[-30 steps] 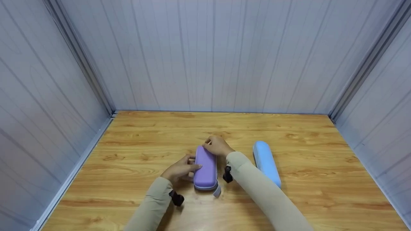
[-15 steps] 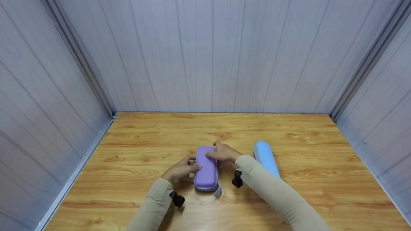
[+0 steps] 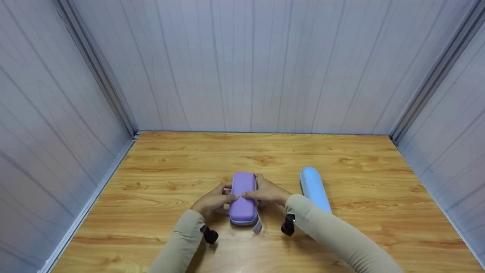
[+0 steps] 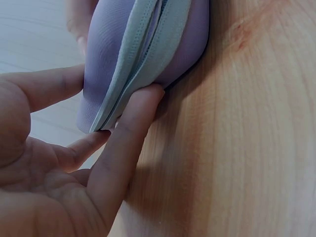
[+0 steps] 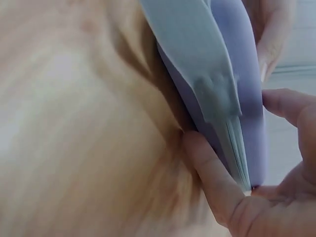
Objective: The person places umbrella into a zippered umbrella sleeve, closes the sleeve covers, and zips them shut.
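Observation:
A long purple zip case (image 3: 243,206) with rounded ends lies on the wooden table, its grey strap (image 3: 257,226) sticking out at the near right corner. My left hand (image 3: 212,201) grips its left side, thumb on the lid and fingers along the edge. From the right, my right hand (image 3: 267,190) holds the opposite side, its thumb also on top, tip close to the other thumb. In the left wrist view the pale zip band (image 4: 148,49) has a narrow gap between its tapes. The right wrist view has the strap (image 5: 192,44) hanging over the case's side.
A light blue case (image 3: 315,188) of similar shape lies to the right, partly behind the right sleeve (image 3: 337,231). Panelled walls (image 3: 242,68) close off the back and both sides of the wooden table (image 3: 170,155).
My right hand has gone from pinching at the case's far end, back along its right side, to a hold with the thumb on the lid. The left hand and case stay nearly still.

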`<action>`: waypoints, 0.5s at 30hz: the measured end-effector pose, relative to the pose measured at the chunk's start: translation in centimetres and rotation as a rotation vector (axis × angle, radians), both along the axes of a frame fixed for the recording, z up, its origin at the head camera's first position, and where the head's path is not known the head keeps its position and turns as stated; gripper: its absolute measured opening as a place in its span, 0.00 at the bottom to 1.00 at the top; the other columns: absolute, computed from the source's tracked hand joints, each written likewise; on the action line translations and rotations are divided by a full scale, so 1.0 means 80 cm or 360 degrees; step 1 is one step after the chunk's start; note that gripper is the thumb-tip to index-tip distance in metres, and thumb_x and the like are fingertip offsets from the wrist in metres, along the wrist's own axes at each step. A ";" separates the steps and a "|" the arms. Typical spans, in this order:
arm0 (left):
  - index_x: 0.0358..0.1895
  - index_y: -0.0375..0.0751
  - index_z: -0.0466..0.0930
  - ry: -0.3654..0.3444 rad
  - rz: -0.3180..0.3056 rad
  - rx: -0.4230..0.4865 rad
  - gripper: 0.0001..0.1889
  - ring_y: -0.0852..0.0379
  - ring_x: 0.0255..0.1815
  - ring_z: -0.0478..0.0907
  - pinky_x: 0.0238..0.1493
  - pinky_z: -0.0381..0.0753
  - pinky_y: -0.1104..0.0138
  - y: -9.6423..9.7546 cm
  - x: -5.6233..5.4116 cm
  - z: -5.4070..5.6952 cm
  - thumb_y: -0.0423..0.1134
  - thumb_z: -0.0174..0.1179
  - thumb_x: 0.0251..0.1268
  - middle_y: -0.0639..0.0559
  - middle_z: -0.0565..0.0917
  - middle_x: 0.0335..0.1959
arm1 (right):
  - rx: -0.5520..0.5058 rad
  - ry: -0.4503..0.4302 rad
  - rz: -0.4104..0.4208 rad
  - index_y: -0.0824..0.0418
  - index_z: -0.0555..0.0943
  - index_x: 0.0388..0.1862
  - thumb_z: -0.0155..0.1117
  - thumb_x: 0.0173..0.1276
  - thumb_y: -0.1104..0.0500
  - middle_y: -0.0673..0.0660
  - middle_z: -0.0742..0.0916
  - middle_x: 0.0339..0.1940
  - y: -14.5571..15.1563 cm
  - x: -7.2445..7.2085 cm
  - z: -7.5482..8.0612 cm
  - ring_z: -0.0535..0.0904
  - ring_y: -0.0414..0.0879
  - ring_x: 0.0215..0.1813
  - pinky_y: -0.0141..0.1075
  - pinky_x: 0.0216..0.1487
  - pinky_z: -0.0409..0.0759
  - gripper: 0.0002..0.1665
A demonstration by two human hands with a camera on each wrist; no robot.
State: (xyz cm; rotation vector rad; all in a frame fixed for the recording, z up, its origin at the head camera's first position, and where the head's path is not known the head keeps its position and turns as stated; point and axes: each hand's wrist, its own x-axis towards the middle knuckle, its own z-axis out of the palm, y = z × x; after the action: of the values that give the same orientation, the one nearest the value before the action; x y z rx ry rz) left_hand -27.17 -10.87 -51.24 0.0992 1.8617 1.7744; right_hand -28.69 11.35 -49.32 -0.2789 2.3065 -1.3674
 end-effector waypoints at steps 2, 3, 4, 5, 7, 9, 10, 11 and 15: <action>0.71 0.35 0.58 -0.0003 0.0008 0.0003 0.30 0.40 0.53 0.77 0.46 0.85 0.50 0.000 0.000 -0.001 0.35 0.60 0.72 0.32 0.64 0.65 | -0.0009 0.0067 0.0001 0.71 0.46 0.79 0.73 0.64 0.48 0.74 0.69 0.68 -0.001 0.003 -0.003 0.74 0.62 0.63 0.50 0.58 0.79 0.60; 0.71 0.35 0.58 -0.0002 0.0010 0.0006 0.30 0.40 0.53 0.77 0.46 0.85 0.50 -0.001 0.000 -0.001 0.35 0.60 0.71 0.31 0.64 0.66 | -0.0009 0.0101 -0.0001 0.71 0.46 0.79 0.73 0.64 0.49 0.74 0.69 0.69 -0.002 0.004 -0.005 0.73 0.62 0.64 0.50 0.61 0.77 0.60; 0.71 0.35 0.58 -0.0005 0.0012 0.0009 0.31 0.40 0.53 0.77 0.46 0.85 0.50 -0.001 0.000 -0.001 0.35 0.60 0.71 0.31 0.64 0.66 | -0.0005 0.0135 -0.0005 0.71 0.46 0.79 0.73 0.63 0.49 0.74 0.69 0.69 -0.003 0.005 -0.007 0.72 0.62 0.65 0.51 0.64 0.74 0.61; 0.71 0.35 0.58 -0.0006 0.0012 0.0014 0.31 0.40 0.53 0.77 0.46 0.85 0.49 -0.001 0.000 -0.001 0.35 0.61 0.71 0.31 0.64 0.66 | -0.0005 0.0164 -0.0009 0.71 0.46 0.79 0.74 0.63 0.49 0.74 0.68 0.69 -0.004 0.006 -0.008 0.71 0.62 0.66 0.51 0.67 0.71 0.61; 0.72 0.35 0.58 -0.0012 0.0015 0.0021 0.31 0.40 0.52 0.77 0.46 0.85 0.49 -0.001 0.000 -0.001 0.35 0.61 0.71 0.31 0.64 0.66 | 0.0006 0.0203 -0.0015 0.70 0.46 0.80 0.73 0.63 0.48 0.74 0.67 0.71 -0.005 0.008 -0.010 0.70 0.62 0.68 0.52 0.69 0.67 0.61; 0.72 0.35 0.57 -0.0016 0.0012 0.0024 0.31 0.40 0.53 0.77 0.46 0.85 0.49 -0.001 0.000 -0.001 0.36 0.61 0.71 0.31 0.64 0.65 | 0.0014 0.0230 -0.0011 0.69 0.46 0.80 0.72 0.64 0.48 0.74 0.67 0.72 -0.005 0.009 -0.012 0.69 0.62 0.69 0.53 0.70 0.66 0.60; 0.72 0.35 0.57 -0.0016 0.0011 0.0021 0.32 0.40 0.53 0.77 0.46 0.85 0.49 -0.001 0.000 -0.001 0.36 0.61 0.71 0.31 0.64 0.65 | 0.0013 0.0238 -0.0007 0.69 0.46 0.80 0.72 0.65 0.48 0.74 0.67 0.72 -0.005 0.010 -0.012 0.68 0.62 0.69 0.53 0.71 0.65 0.60; 0.73 0.35 0.57 -0.0016 0.0008 0.0014 0.32 0.39 0.53 0.77 0.46 0.85 0.49 -0.001 0.000 0.000 0.36 0.61 0.71 0.31 0.64 0.66 | 0.0010 0.0244 -0.0006 0.68 0.46 0.80 0.72 0.65 0.47 0.73 0.67 0.73 -0.005 0.011 -0.012 0.68 0.61 0.69 0.53 0.71 0.65 0.59; 0.73 0.35 0.57 -0.0004 -0.0009 -0.0032 0.34 0.39 0.53 0.78 0.45 0.85 0.49 0.000 -0.002 0.002 0.37 0.62 0.70 0.31 0.65 0.65 | -0.0041 0.0244 0.0004 0.67 0.47 0.81 0.71 0.67 0.47 0.73 0.66 0.73 -0.002 0.013 -0.013 0.69 0.61 0.70 0.53 0.71 0.66 0.58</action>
State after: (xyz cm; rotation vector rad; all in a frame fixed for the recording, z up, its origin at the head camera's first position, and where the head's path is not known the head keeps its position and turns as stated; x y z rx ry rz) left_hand -27.33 -10.90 -51.11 0.0950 1.8753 1.7507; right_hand -27.66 11.20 -50.33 -0.4077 2.4119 -1.4199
